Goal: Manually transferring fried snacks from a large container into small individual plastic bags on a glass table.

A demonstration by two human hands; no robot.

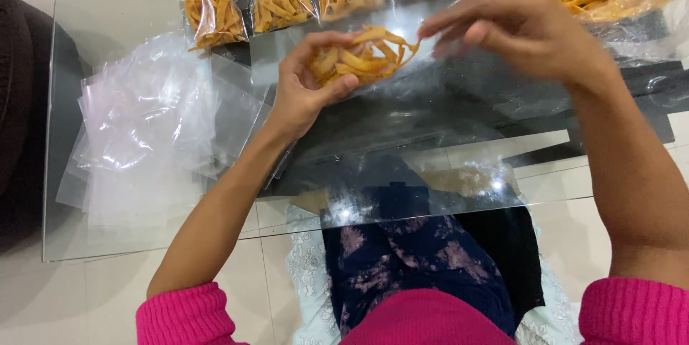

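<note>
Fingers of the left hand (pixel 305 90) clamp a snack packet (pixel 362 58); right hand (pixel 520 29) fingers pinch its top.

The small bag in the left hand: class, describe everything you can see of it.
The small bag is clear, thin plastic, partly filled with orange-yellow fried strips. It is held above the glass table, tilted, its mouth toward the right hand. The left hand grips it from the left side, thumb across the front. The right hand's fingers touch its upper right edge, where a few strips stick out.

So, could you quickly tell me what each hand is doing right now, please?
Left hand: closed around a small clear bag of orange snack strips.
Right hand: fingers pinching at the bag's top edge; blurred.
</note>
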